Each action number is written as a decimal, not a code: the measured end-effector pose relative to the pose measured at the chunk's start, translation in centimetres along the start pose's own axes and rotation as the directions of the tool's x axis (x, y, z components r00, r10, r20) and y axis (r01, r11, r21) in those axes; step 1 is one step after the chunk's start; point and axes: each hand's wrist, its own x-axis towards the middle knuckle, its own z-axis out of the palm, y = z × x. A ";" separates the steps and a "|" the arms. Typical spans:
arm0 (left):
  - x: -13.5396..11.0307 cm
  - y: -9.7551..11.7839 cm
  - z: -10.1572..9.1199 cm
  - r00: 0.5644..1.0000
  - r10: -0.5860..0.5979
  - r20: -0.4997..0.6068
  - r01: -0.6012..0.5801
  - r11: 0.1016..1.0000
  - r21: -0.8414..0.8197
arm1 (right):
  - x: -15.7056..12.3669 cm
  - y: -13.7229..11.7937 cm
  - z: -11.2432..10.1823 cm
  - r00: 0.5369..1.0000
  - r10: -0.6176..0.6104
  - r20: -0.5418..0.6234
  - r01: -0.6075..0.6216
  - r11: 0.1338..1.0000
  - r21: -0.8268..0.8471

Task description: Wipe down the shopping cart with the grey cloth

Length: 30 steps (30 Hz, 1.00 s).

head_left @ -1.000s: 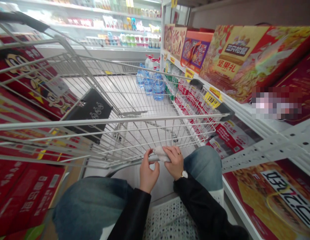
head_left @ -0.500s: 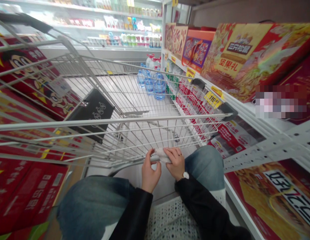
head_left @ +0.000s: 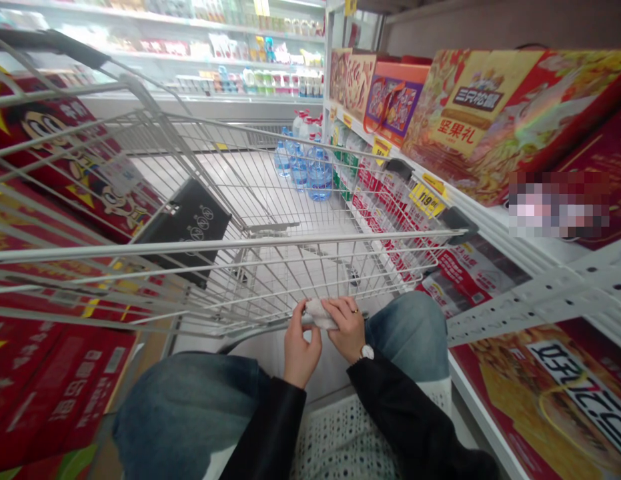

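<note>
A crumpled white tissue (head_left: 319, 314) sits on the grey cart handle (head_left: 270, 327), at the near end of a wire shopping cart (head_left: 270, 241). My left hand (head_left: 301, 343) pinches the tissue's left end between its fingertips. My right hand (head_left: 344, 327), with a ring and a wristwatch, lies over the tissue and presses it against the bar. The tissue hides the part of the handle beneath it.
Large red gift boxes (head_left: 495, 113) line shelves to the right, and red cartons (head_left: 50, 380) stand to the left. Bottled water (head_left: 317, 175) stands down the aisle ahead. A black bag (head_left: 187, 227) hangs at the cart's side.
My right hand has slid slightly left along the handle, and the tissue has bunched up with it. The cart and shelves have shifted only slightly in view.
</note>
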 end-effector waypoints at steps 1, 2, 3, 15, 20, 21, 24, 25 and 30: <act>0.0 -0.1 0.0 1.000 0.003 -0.003 -0.003 1.000 0.002 | 0.0 0.0 -0.1 1.000 0.005 0.009 -0.005 1.000 0.001; -0.1 -0.2 0.1 1.000 0.004 -0.008 -0.004 1.000 0.005 | 0.2 -0.1 -0.3 1.000 0.008 0.016 -0.008 1.000 0.004; -0.1 -0.3 0.1 1.000 0.006 -0.017 -0.005 1.000 0.008 | 0.5 -0.3 -0.5 1.000 0.010 0.017 -0.010 1.000 0.006; 0.9 1.2 -2.9 0.945 0.059 -0.321 -0.032 0.996 0.088 | 0.2 0.1 -0.7 0.999 -0.013 0.032 0.013 1.000 -0.012; 1.3 0.9 -4.2 0.903 0.050 -0.427 -0.006 0.994 0.105 | 1.6 -1.5 -0.4 0.999 -0.042 0.029 0.042 0.999 -0.010; 1.3 0.7 -4.1 0.914 0.042 -0.404 -0.006 0.996 0.090 | 2.1 -2.0 -0.1 0.998 -0.056 0.034 0.056 0.998 -0.006; 1.5 -0.2 -4.1 0.921 0.013 -0.389 -0.001 1.000 0.031 | 2.7 -2.7 0.7 0.996 -0.076 0.046 0.076 0.997 0.002; 1.6 -0.5 -4.2 0.918 0.006 -0.396 0.000 1.000 0.015 | 2.4 -2.7 1.0 0.996 -0.072 0.047 0.072 0.997 0.002; 1.8 -1.5 -4.6 0.911 0.006 -0.412 -0.015 1.000 -0.017 | 0.1 -1.5 1.8 0.998 -0.033 0.051 0.033 0.999 0.003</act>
